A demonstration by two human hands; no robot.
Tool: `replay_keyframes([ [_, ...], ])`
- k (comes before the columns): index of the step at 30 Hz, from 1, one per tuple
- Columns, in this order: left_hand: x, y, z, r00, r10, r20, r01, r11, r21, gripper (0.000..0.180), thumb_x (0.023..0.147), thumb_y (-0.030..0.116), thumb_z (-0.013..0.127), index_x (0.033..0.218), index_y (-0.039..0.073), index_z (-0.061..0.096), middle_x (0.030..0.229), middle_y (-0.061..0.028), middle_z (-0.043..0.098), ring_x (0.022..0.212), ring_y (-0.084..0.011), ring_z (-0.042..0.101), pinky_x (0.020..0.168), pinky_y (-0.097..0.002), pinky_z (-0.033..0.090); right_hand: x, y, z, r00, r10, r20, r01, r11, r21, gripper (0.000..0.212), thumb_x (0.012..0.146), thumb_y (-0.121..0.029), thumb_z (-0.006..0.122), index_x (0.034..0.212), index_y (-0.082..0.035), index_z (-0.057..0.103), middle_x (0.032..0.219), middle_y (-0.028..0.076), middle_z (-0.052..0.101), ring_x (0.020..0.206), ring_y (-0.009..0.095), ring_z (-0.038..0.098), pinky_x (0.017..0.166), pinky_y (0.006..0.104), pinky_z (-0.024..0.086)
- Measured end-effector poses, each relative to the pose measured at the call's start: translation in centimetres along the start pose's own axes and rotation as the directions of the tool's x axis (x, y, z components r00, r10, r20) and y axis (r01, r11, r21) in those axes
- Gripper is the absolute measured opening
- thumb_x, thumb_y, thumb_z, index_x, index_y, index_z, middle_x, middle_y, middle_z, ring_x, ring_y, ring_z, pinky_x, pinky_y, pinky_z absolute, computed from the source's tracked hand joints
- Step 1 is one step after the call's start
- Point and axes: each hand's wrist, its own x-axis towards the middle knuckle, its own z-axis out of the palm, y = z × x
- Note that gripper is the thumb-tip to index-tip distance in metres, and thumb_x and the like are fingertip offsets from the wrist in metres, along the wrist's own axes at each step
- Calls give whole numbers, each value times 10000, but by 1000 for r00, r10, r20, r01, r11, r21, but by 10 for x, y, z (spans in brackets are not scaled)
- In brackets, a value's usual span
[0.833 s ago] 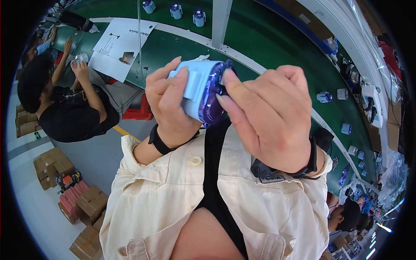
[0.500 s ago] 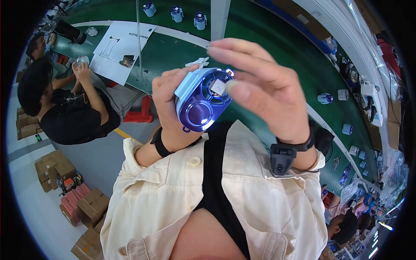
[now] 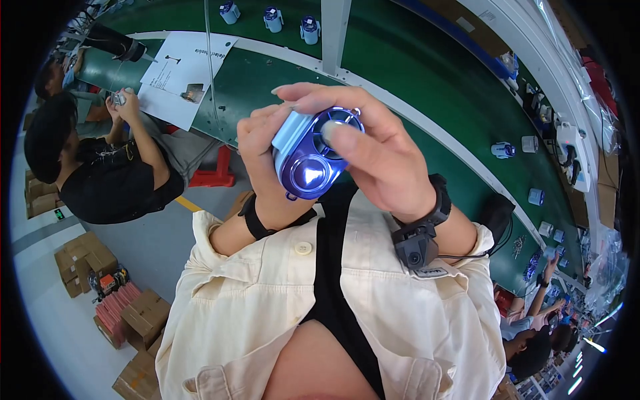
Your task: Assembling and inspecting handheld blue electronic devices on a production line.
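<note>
A shiny blue-purple device [image 3: 311,176] with a round disc at its near end and a spoked round opening at its far end is held up before my chest. A light blue piece [image 3: 291,135] runs along its left side. My left hand [image 3: 257,143] is closed around that side, its fingers partly hidden behind the device. My right hand [image 3: 389,157] curls over the far and right sides, fingers reaching across the top edge. Its thumb lies on the spoked opening and covers the middle of it, so what is under the thumb is hidden.
A green bench [image 3: 248,80] lies beyond my hands, with a printed sheet [image 3: 160,97] on it. Across a white rail, similar blue devices [image 3: 273,20] stand on a green belt [image 3: 400,53]. One person [image 3: 100,167] sits at the left; cardboard boxes [image 3: 85,260] stand on the floor.
My right hand has come down and left onto the device, its fingers wrapping the far side. The thumb now covers the small white square that showed in the spoked opening.
</note>
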Motion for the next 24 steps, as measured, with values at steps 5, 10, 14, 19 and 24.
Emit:
replay_keyframes([
  [5, -3, -4, 1, 998, -28, 49, 30, 999, -35, 799, 626, 62, 847, 1252, 88, 351, 1082, -106, 465, 981, -228, 503, 837, -348, 397, 0, -7, -2, 996, 87, -9, -84, 981, 174, 323, 965, -214, 492, 1210, -11, 548, 1359, 222, 455, 1228, 277, 491, 1016, 369, 402],
  [10, 0, -3, 0, 999, -37, 35, 39, 996, -78, 718, 661, 34, 795, 1252, 52, 388, 1087, -131, 487, 990, -265, 516, 829, -356, 406, 0, -1, -1, 999, 30, -10, -31, 999, -23, 334, 975, -224, 460, 1227, -14, 521, 1363, 218, 452, 1219, 269, 496, 1014, 370, 408],
  [14, -2, -8, 2, 999, -31, 8, 31, 998, -63, 714, 657, 41, 802, 1246, 52, 399, 1082, -129, 498, 981, -262, 516, 826, -357, 406, 1, 6, 0, 999, -43, -5, 42, 993, -109, 341, 979, -224, 443, 1248, -21, 495, 1361, 212, 455, 1204, 261, 503, 1009, 373, 417],
  [19, 1, -7, 2, 989, -144, 45, 146, 988, -42, 698, 643, 66, 824, 1222, 47, 435, 1089, -123, 513, 966, -260, 517, 826, -357, 411, 4, 11, 1, 994, -5, -107, -4, 996, -87, 334, 982, -235, 438, 1247, -37, 485, 1352, 206, 463, 1181, 243, 517, 983, 365, 447],
  [24, -1, -12, 12, 979, -197, 47, 199, 978, -63, 701, 628, 93, 845, 1209, 44, 455, 1106, -124, 511, 970, -269, 517, 833, -354, 419, 7, 6, -6, 973, 150, -177, -98, 957, 272, 300, 982, -234, 456, 1209, -45, 509, 1321, 190, 494, 1145, 232, 543, 951, 358, 474],
])
